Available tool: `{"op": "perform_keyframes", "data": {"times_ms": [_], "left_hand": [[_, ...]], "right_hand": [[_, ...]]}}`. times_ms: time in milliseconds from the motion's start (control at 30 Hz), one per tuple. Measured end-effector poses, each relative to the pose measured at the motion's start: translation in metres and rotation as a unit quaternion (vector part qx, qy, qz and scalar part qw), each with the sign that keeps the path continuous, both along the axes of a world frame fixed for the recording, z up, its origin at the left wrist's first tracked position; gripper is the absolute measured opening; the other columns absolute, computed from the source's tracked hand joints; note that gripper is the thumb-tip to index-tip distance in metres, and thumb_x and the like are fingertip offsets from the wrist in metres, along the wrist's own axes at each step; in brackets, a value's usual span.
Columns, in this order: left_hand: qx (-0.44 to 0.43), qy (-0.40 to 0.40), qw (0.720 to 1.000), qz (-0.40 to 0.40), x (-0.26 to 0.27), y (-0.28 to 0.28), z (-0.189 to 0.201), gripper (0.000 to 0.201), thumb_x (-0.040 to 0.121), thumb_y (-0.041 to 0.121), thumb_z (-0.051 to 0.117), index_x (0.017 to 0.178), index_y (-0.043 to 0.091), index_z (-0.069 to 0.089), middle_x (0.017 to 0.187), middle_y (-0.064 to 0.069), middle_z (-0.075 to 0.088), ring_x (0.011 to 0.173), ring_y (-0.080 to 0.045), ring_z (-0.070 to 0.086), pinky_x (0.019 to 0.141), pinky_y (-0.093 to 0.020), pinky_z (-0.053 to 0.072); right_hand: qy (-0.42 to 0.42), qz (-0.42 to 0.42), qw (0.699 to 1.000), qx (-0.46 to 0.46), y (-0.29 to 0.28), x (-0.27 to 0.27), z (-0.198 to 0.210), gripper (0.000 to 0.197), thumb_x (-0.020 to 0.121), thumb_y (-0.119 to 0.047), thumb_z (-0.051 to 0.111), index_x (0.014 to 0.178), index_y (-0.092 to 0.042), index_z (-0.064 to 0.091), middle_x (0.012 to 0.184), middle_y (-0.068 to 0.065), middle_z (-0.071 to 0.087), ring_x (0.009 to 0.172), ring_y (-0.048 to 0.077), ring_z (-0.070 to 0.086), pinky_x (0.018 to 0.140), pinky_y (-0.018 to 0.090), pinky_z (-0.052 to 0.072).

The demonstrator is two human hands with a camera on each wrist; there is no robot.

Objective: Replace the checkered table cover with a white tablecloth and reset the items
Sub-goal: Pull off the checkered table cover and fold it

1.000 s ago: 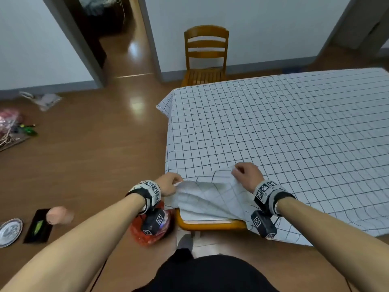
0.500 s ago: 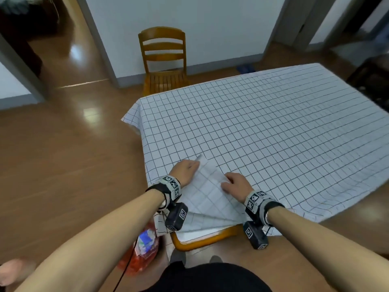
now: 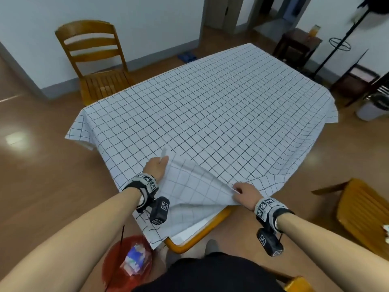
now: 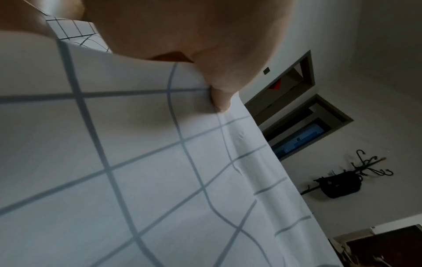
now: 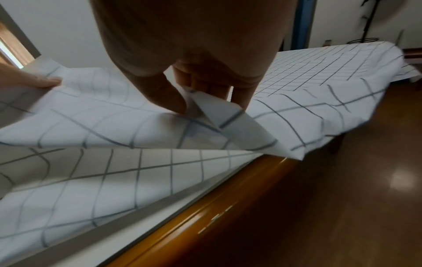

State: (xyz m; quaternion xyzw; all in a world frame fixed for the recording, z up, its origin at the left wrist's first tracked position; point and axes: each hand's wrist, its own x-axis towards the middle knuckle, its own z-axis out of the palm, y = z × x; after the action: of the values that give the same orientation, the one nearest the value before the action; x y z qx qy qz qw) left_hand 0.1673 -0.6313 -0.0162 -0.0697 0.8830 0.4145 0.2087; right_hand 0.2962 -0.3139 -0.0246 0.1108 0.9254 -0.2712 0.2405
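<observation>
The checkered table cover point(image 3: 210, 114), white with thin dark grid lines, lies over the whole table. Its near corner is folded back onto the top, baring the table's orange wooden rim point(image 3: 197, 234) and a white surface under it. My left hand point(image 3: 156, 166) pinches the folded corner point(image 4: 228, 112) further in on the table. My right hand point(image 3: 244, 193) pinches the cloth's near edge point(image 5: 219, 112) by the table's front side. The cover point(image 5: 114, 180) hangs in loose folds between the two hands. No white tablecloth is in view.
A wooden chair point(image 3: 99, 66) stands beyond the table's far left corner; another chair point(image 3: 362, 209) is at my right. A red bin point(image 3: 126, 262) with rubbish sits on the floor by my left leg. A dark side table point(image 3: 299, 47) and a coat stand point(image 3: 341, 43) are at the back right.
Both hands have carried the cover's near corner up and further onto the table. The hands have spread apart, the right one moving to the right. The head view has swung right.
</observation>
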Motion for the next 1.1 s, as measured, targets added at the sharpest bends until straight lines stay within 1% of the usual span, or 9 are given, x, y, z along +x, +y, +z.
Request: {"op": "perform_keyframes", "data": {"times_ms": [167,233,367,500,633,833,967,1033,1100], "left_hand": [[-0.002,-0.01,0.999,0.038,-0.009,-0.011,-0.002,0.047,0.1,0.039,0.043,0.06,0.015,0.04,0.059,-0.003,0.04,0.054,-0.02,0.037,0.052,-0.03,0.025],[0.001,-0.011,0.999,0.047,-0.009,-0.016,-0.001,0.046,0.1,0.038,0.042,0.06,0.015,0.039,0.059,-0.003,0.038,0.053,-0.02,0.035,0.052,-0.03,0.024],[0.011,0.003,0.997,0.079,-0.005,-0.027,-0.001,0.047,0.101,0.039,0.04,0.062,0.013,0.043,0.06,-0.004,0.041,0.055,-0.021,0.039,0.052,-0.03,0.026],[0.031,0.014,0.989,0.145,0.0,-0.047,-0.005,0.047,0.102,0.042,0.04,0.07,0.009,0.052,0.067,-0.006,0.051,0.065,-0.024,0.048,0.058,-0.031,0.033],[0.032,0.022,0.976,0.214,0.006,-0.07,-0.004,0.041,0.103,0.041,0.039,0.081,0.009,0.054,0.067,-0.005,0.05,0.07,-0.025,0.049,0.063,-0.032,0.034],[0.085,0.054,0.923,0.372,0.033,-0.086,0.005,0.039,0.1,0.027,0.048,0.064,0.013,0.048,0.062,-0.002,0.047,0.06,-0.021,0.042,0.054,-0.029,0.03],[0.08,0.047,0.907,0.411,0.062,-0.087,-0.003,0.029,0.095,0.03,0.059,0.073,0.01,0.053,0.07,-0.002,0.051,0.068,-0.02,0.046,0.059,-0.029,0.034],[0.077,0.019,0.899,0.431,0.08,-0.081,-0.008,0.026,0.091,0.035,0.067,0.096,0.01,0.061,0.087,-0.001,0.063,0.077,-0.021,0.057,0.069,-0.031,0.045],[0.063,-0.01,0.892,0.448,0.099,-0.066,-0.011,0.032,0.087,0.034,0.072,0.109,0.014,0.059,0.097,0.001,0.064,0.088,-0.018,0.061,0.079,-0.031,0.049]], "right_hand": [[0.047,0.003,0.999,0.0,0.022,-0.008,0.014,0.022,0.087,-0.031,0.051,0.066,-0.026,0.052,0.063,-0.006,0.05,0.063,0.017,0.049,0.057,0.03,0.032],[0.076,0.019,0.996,0.039,0.03,-0.023,0.019,0.022,0.098,-0.027,0.05,0.078,-0.021,0.059,0.073,-0.005,0.057,0.073,0.02,0.055,0.061,0.03,0.036],[0.15,0.013,0.985,0.087,0.032,-0.063,0.031,0.02,0.102,-0.024,0.047,0.106,-0.018,0.066,0.094,-0.003,0.063,0.087,0.021,0.058,0.071,0.033,0.044],[0.192,0.021,0.978,0.082,0.016,-0.114,0.038,0.023,0.101,-0.024,0.046,0.108,-0.022,0.067,0.106,0.002,0.066,0.097,0.024,0.06,0.08,0.037,0.05],[0.196,0.082,0.975,0.064,-0.015,-0.165,0.037,0.024,0.1,-0.023,0.044,0.107,-0.022,0.068,0.103,0.004,0.068,0.094,0.026,0.061,0.078,0.037,0.05],[0.158,0.186,0.969,0.027,-0.06,-0.226,0.009,0.025,0.102,-0.022,0.044,0.106,-0.015,0.068,0.098,0.006,0.068,0.089,0.029,0.062,0.069,0.032,0.044],[0.104,0.262,0.959,0.045,-0.084,-0.247,-0.015,0.022,0.102,-0.02,0.041,0.098,-0.018,0.062,0.093,0.004,0.063,0.082,0.025,0.057,0.066,0.03,0.039],[0.08,0.294,0.951,0.044,-0.092,-0.256,-0.028,0.02,0.101,-0.021,0.041,0.094,-0.017,0.059,0.092,0.004,0.064,0.079,0.024,0.057,0.064,0.031,0.042],[0.062,0.314,0.946,0.046,-0.098,-0.262,-0.04,0.02,0.1,-0.022,0.042,0.093,-0.016,0.061,0.092,0.006,0.066,0.081,0.026,0.059,0.067,0.034,0.048]]}}
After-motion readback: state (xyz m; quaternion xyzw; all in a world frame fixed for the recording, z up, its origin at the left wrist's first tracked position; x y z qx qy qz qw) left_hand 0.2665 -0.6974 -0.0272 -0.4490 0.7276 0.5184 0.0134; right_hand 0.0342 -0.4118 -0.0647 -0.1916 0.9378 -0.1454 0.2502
